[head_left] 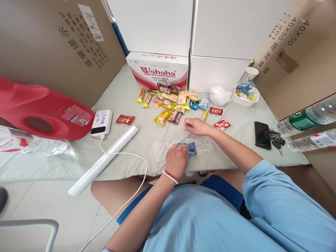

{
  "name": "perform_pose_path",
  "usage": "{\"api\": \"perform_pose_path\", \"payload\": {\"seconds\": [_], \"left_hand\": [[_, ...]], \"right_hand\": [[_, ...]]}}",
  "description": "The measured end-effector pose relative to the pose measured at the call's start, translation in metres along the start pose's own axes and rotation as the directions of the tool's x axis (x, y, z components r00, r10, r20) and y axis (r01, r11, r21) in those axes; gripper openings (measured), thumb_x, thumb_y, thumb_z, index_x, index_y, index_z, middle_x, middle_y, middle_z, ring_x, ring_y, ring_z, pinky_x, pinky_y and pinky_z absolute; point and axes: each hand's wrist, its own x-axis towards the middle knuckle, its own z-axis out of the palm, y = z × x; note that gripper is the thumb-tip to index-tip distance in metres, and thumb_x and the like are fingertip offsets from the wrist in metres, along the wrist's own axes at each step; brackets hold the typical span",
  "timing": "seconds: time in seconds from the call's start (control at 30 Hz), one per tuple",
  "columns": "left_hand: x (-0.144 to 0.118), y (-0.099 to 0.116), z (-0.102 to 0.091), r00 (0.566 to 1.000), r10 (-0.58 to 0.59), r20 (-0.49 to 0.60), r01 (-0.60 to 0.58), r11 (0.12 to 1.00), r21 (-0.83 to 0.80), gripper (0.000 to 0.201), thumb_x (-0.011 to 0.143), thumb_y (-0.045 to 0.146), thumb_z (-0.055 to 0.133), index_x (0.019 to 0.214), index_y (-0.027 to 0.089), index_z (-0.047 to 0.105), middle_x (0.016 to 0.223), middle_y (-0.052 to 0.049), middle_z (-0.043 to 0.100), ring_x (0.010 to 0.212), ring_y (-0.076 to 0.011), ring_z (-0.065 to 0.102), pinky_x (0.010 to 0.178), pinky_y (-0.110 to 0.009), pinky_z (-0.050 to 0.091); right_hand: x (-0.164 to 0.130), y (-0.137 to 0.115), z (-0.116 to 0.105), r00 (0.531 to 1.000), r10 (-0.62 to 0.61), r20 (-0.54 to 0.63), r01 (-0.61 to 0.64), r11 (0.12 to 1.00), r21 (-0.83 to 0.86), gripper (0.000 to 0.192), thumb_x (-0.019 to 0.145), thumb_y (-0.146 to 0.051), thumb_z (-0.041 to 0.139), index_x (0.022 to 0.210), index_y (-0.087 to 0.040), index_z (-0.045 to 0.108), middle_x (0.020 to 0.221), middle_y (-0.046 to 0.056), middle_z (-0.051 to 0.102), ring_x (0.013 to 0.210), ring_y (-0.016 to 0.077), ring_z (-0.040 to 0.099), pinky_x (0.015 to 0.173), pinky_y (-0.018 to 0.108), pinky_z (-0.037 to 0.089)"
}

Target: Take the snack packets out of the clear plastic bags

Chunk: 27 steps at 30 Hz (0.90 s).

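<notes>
My left hand (177, 159), with a red and white bead bracelet at the wrist, is closed with its fingertips on a blue snack packet (192, 148). That packet lies on a crinkled sheet of clear plastic wrap (204, 144) near the front of the table. My right hand (196, 126) is above the table, its fingers curled and no object visible in them. Just beyond it is a pile of wrapped snacks, including a yellow packet (162, 117), a brown packet (175, 117) and a light blue packet (203, 103). Red packets (222, 124) lie right of the hand.
At left stand a red jug (44, 108), a white power bank (102, 122) with a cable, and a white tube-shaped bar (105, 159). A Wahaha box (159, 71) is behind the snacks. At right are a white bowl (245, 101), a phone (262, 134), keys and bottles (309, 117).
</notes>
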Motion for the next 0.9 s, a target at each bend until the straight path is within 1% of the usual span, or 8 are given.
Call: {"api": "perform_pose_path", "payload": {"seconds": [0.2, 0.3, 0.43, 0.63, 0.7, 0.83, 0.87, 0.9], "left_hand": [[0.003, -0.005, -0.001, 0.999, -0.037, 0.015, 0.037, 0.999, 0.005, 0.034, 0.103, 0.024, 0.041, 0.111, 0.022, 0.075, 0.091, -0.010, 0.072, 0.094, -0.0286, 0.063, 0.076, -0.041, 0.048], [0.001, -0.010, 0.005, 0.999, -0.048, -0.020, 0.047, 0.999, -0.024, 0.031, 0.101, 0.021, 0.044, 0.096, 0.022, 0.075, 0.091, -0.010, 0.074, 0.092, -0.0269, 0.067, 0.078, -0.039, 0.050], [-0.009, -0.021, 0.015, 0.993, -0.109, -0.054, 0.101, 0.987, -0.125, 0.030, 0.098, 0.021, 0.047, 0.106, 0.022, 0.076, 0.092, -0.010, 0.078, 0.089, -0.0259, 0.072, 0.078, -0.037, 0.053], [-0.035, -0.056, 0.016, 0.965, -0.198, -0.174, 0.065, 0.820, -0.569, 0.026, 0.094, 0.034, 0.055, 0.101, 0.025, 0.078, 0.103, -0.005, 0.081, 0.097, -0.0230, 0.075, 0.088, -0.035, 0.057], [-0.038, -0.072, 0.013, 0.892, -0.400, -0.210, 0.158, 0.711, -0.685, 0.023, 0.090, 0.037, 0.059, 0.095, 0.023, 0.077, 0.095, -0.004, 0.080, 0.090, -0.0211, 0.074, 0.085, -0.033, 0.057], [-0.026, -0.101, 0.005, 0.558, -0.787, -0.264, 0.376, 0.523, -0.765, 0.030, 0.094, 0.039, 0.047, 0.101, 0.020, 0.069, 0.096, -0.005, 0.074, 0.087, -0.0202, 0.067, 0.081, -0.034, 0.054], [-0.020, -0.105, 0.004, 0.545, -0.801, -0.249, 0.420, 0.518, -0.745, 0.032, 0.095, 0.040, 0.044, 0.100, 0.021, 0.068, 0.100, -0.007, 0.072, 0.093, -0.0221, 0.066, 0.085, -0.037, 0.054], [-0.016, -0.106, 0.004, 0.578, -0.785, -0.221, 0.463, 0.539, -0.704, 0.032, 0.095, 0.043, 0.044, 0.096, 0.021, 0.067, 0.105, -0.009, 0.071, 0.102, -0.0251, 0.065, 0.091, -0.041, 0.053]], "right_hand": [[-0.040, -0.020, 0.010, 0.937, -0.349, 0.013, 0.345, 0.931, 0.120, 0.013, 0.099, -0.020, 0.049, 0.095, -0.019, 0.061, 0.109, 0.009, 0.061, 0.098, 0.0185, 0.058, 0.091, 0.029, 0.047], [-0.065, -0.021, 0.032, 0.946, -0.322, 0.042, 0.316, 0.943, 0.104, 0.018, 0.102, -0.020, 0.044, 0.097, -0.019, 0.061, 0.104, 0.008, 0.060, 0.093, 0.0177, 0.058, 0.086, 0.027, 0.047], [-0.073, -0.020, 0.062, 0.958, -0.287, -0.009, 0.287, 0.957, 0.035, 0.019, 0.103, -0.019, 0.042, 0.101, -0.020, 0.061, 0.104, 0.008, 0.061, 0.092, 0.0178, 0.057, 0.083, 0.027, 0.046], [-0.065, -0.017, 0.083, 0.972, -0.228, -0.051, 0.227, 0.974, -0.021, 0.031, 0.100, -0.011, 0.044, 0.123, -0.021, 0.063, 0.107, 0.007, 0.063, 0.093, 0.0194, 0.055, 0.081, 0.027, 0.044], [-0.064, -0.014, 0.085, 0.975, -0.214, -0.064, 0.214, 0.977, -0.002, 0.038, 0.101, -0.010, 0.044, 0.132, -0.024, 0.063, 0.106, 0.005, 0.062, 0.090, 0.0186, 0.054, 0.079, 0.026, 0.043], [-0.060, -0.009, 0.087, 0.970, -0.238, -0.040, 0.238, 0.971, 0.005, 0.040, 0.099, -0.009, 0.048, 0.125, -0.027, 0.072, 0.100, 0.003, 0.059, 0.085, 0.0171, 0.049, 0.077, 0.025, 0.041], [-0.059, -0.009, 0.088, 0.971, -0.237, -0.037, 0.238, 0.971, 0.007, 0.040, 0.098, -0.008, 0.049, 0.123, -0.027, 0.074, 0.099, 0.003, 0.059, 0.085, 0.0170, 0.048, 0.076, 0.025, 0.041], [-0.057, -0.009, 0.089, 0.972, -0.234, -0.036, 0.234, 0.972, 0.012, 0.040, 0.097, -0.008, 0.050, 0.122, -0.027, 0.075, 0.098, 0.003, 0.058, 0.084, 0.0169, 0.048, 0.076, 0.025, 0.041]]}}
